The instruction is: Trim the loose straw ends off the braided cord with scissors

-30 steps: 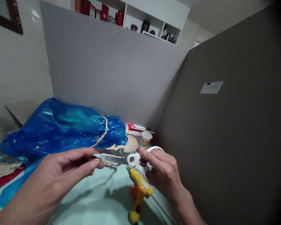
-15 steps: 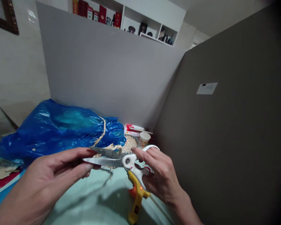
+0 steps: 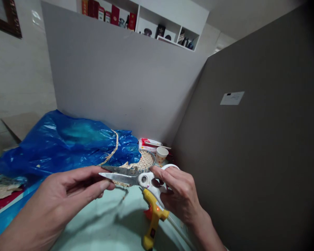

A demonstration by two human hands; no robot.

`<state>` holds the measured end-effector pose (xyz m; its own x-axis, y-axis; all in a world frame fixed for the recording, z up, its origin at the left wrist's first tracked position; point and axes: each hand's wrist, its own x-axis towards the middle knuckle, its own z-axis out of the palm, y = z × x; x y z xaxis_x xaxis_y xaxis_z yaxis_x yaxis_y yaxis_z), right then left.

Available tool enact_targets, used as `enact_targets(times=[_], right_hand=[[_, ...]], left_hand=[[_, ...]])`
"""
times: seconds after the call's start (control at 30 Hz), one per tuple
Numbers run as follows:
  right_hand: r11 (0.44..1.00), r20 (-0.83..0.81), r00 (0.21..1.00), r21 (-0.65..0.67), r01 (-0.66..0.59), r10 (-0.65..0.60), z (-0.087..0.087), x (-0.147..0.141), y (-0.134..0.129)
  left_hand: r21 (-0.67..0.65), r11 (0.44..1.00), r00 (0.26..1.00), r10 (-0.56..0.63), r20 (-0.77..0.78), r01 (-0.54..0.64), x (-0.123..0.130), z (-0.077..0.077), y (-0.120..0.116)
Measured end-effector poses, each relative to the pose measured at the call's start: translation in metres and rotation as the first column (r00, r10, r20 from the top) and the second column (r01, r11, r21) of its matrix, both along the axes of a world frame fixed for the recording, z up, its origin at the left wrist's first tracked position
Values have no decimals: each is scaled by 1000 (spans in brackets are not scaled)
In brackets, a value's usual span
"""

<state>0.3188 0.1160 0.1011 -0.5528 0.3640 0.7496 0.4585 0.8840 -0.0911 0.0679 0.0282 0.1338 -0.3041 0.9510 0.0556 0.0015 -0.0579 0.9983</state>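
Observation:
My right hand [image 3: 180,190] is closed round the handles of white-handled scissors [image 3: 125,177], whose blades point left and stand slightly apart. My left hand [image 3: 75,191] pinches a piece of braided straw cord [image 3: 121,183] between thumb and fingers. Most of the cord is hidden by the fingers and blades; a little shows below the lower blade. The blade tips lie right at my left fingertips. Under the scissors, a yellow glue gun [image 3: 154,219] with a lit orange light rests on the table.
A large blue plastic bag [image 3: 68,139] with straw braid lies at the back left. Behind the scissors are a woven basket [image 3: 146,160], a paper cup [image 3: 162,153] and a red-and-white box [image 3: 146,143]. Grey panels [image 3: 115,76] enclose the pale green table [image 3: 94,223].
The scissors have shifted slightly right and their blades have closed somewhat. More of the braided straw cord shows below them. My left hand has moved a little right.

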Motion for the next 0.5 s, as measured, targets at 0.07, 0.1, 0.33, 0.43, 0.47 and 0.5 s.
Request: enact_targets(times=[0.07, 0.1, 0.33, 0.43, 0.47, 0.5], right_hand=[[1000, -4, 1000, -9, -14, 14, -1, 0, 1], [1000, -9, 1000, -16, -18, 18, -2, 0, 1], [815, -464, 886, -518, -261, -11, 13, -22, -11], [536, -634, 755, -701, -471, -166, 21, -29, -15], [442, -655, 733, -722, -533, -184, 22, -31, -15], [356, -671, 718, -727, -587, -187, 22, -32, -15]], left_hand=[[-10, 1000, 1000, 1, 19, 0, 0, 0, 0], [-12, 1000, 999, 6, 33, -6, 0, 0, 0], [-32, 997, 998, 68, -16, -69, 5, -1, -4], [-30, 997, 995, 72, -72, -74, 9, 1, -5], [-37, 996, 994, 76, -77, -79, 10, 1, -6], [-47, 995, 993, 86, -82, -90, 12, 1, -6]])
